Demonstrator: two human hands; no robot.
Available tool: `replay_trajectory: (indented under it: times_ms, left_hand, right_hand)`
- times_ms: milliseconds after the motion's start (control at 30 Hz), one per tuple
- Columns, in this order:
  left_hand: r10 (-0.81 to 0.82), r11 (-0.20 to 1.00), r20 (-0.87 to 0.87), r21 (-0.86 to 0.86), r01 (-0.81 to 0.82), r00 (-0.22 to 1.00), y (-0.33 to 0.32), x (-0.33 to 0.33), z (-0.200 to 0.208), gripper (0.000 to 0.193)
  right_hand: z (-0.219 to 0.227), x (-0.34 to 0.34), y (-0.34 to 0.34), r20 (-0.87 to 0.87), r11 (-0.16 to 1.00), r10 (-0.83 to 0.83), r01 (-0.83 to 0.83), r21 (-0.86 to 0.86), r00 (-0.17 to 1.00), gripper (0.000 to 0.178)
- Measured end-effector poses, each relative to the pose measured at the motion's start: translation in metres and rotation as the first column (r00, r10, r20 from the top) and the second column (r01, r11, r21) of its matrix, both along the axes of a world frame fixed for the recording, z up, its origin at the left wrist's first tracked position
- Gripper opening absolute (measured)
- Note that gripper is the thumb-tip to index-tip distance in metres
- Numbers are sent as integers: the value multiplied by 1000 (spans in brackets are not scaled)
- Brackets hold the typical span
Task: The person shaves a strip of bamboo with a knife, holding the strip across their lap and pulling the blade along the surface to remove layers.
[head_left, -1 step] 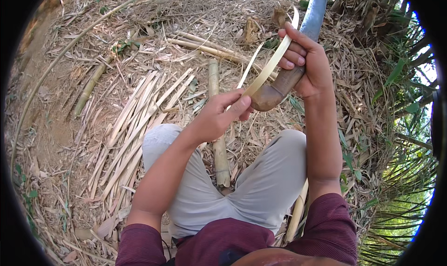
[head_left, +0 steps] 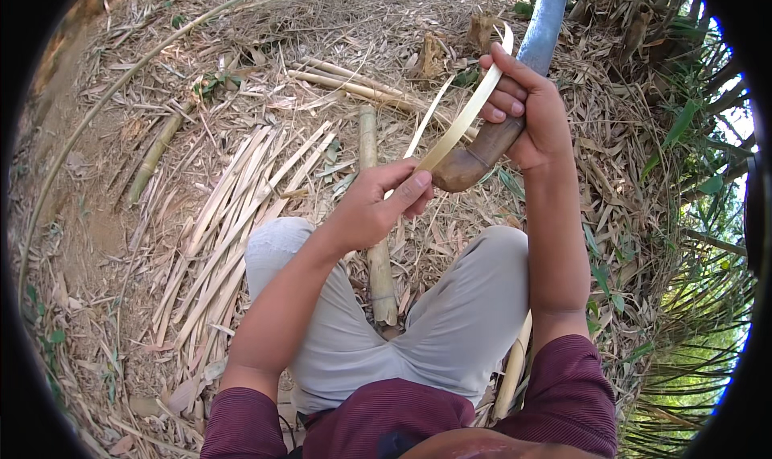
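We see ground, brown and partly bare at left, thickly littered elsewhere with dry leaves. Small stumps stand at the far side; green plants line the right edge, where bright daylight breaks through.

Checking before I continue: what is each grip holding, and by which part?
Left grip: the pale strip, pinched at its lower part. Right grip: the knife, by its brown handle near the blade; it also seems to pinch the strip's upper part.

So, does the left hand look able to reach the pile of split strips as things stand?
Likely yes: the pile of split strips lies uncovered beside the left knee, though the left hand would probably need to release the pale strip it holds.
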State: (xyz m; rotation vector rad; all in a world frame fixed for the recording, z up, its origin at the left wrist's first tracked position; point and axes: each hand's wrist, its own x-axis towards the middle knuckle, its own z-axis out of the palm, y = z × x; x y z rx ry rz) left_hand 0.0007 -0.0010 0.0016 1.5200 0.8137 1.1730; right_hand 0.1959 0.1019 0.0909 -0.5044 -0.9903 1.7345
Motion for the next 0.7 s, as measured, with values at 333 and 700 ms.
replay_trajectory:
  times_ms: [333, 700]
  left_hand:
    - [216, 976, 90, 12, -217, 972, -12, 0, 15, 39]
    - [7, 993, 265, -117, 25, 964, -4, -15, 12, 29]
  right_hand:
    - [-1, -25, -32, 496, 954, -279, 178, 242, 823, 48]
    - [8, -40, -60, 390, 958, -117, 1, 286, 913, 26]
